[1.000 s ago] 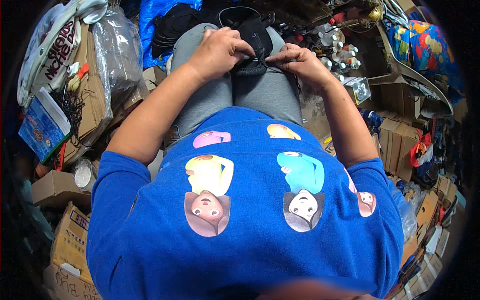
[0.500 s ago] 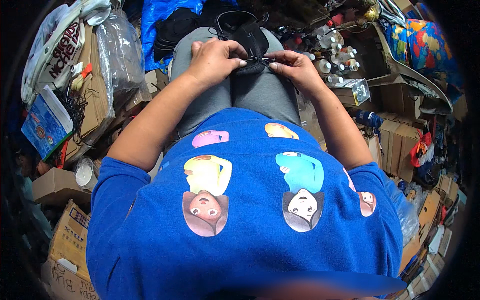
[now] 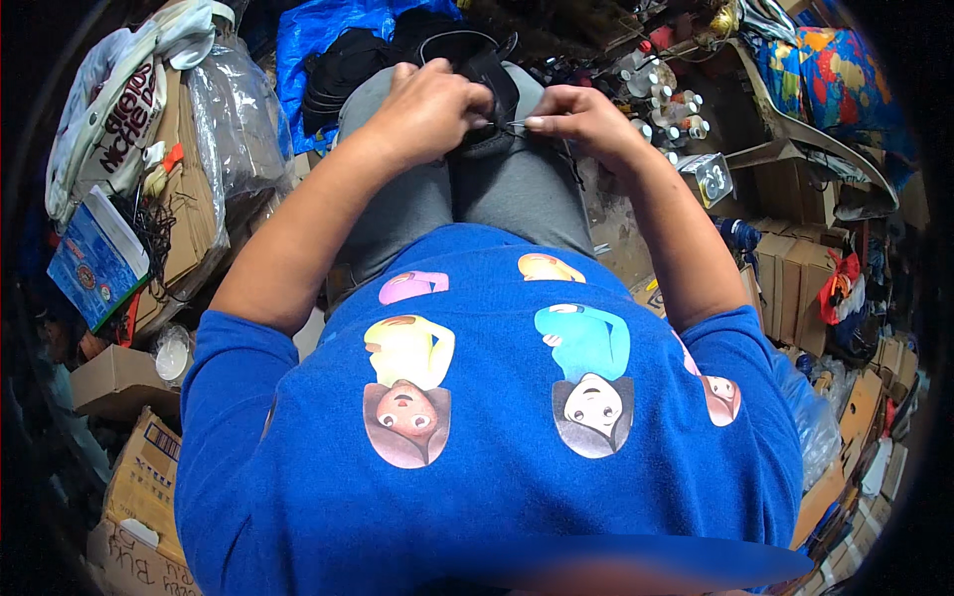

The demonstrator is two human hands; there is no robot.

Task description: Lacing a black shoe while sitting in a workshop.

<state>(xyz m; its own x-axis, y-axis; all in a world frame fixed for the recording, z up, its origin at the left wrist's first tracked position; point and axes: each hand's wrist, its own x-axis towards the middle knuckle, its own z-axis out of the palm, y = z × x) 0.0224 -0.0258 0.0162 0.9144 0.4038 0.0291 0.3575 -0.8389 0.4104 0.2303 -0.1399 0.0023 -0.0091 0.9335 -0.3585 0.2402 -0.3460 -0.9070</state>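
The right hand [image 3: 586, 119] has curled in tighter than before.

black fabric piece [image 3: 487, 147] sits bunched on the grey-trousered lap [image 3: 522, 199], rounded padded-looking edge on the near side, partly hidden, with a thin pale sliver [image 3: 515, 123] (needle or thread, can't tell) at its right

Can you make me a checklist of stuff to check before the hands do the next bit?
1. Black item over the gray trousers: ok.
2. Left hand at the black item: ok.
3. Right hand pinching with thumb and finger: ok.
4. Thin thing at the right fingertips, needle or thread: cannot tell, too small.
5. Left fingertips all in plain sight: not ok.
6. White-capped bottles off the lap: ok.
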